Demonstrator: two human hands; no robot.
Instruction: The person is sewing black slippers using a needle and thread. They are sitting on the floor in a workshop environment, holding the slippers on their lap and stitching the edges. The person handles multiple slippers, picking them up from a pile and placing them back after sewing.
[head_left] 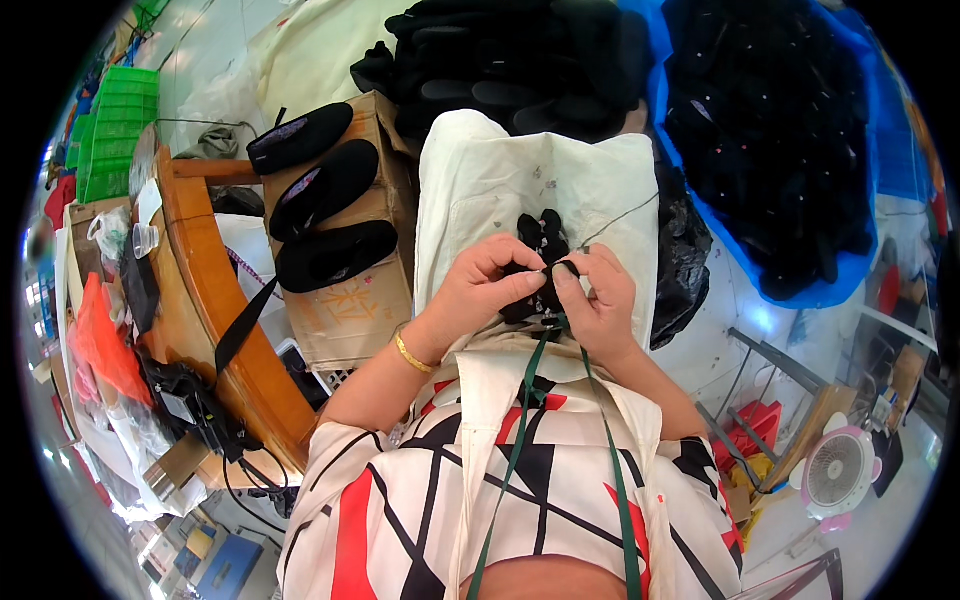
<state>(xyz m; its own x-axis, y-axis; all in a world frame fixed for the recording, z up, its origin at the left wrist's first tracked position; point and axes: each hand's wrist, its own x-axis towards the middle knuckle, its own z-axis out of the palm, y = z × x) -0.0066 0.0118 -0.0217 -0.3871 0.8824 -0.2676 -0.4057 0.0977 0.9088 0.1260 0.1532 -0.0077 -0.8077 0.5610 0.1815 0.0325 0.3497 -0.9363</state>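
Over my lap, my left hand [497,277] and my right hand [598,300] meet with fingers pinched on a small black fabric piece [562,270]. Its exact kind is too small and dark to tell. Just beyond and under my fingers, several dark fabric pieces with pale specks [543,234] rest on the off-white apron [470,215] spread over my knees. A thin dark thread or cord [625,211] runs from near my right fingers toward the apron's right edge. My left wrist carries a gold-coloured bracelet.
Three black slip-on shoes [335,257] sit on a cardboard box [350,318] at my left, beside a curved wooden table edge [215,300]. Black shoes [490,60] are heaped ahead. To the right stand a blue bag [665,120] full of black items and a small fan [840,466].
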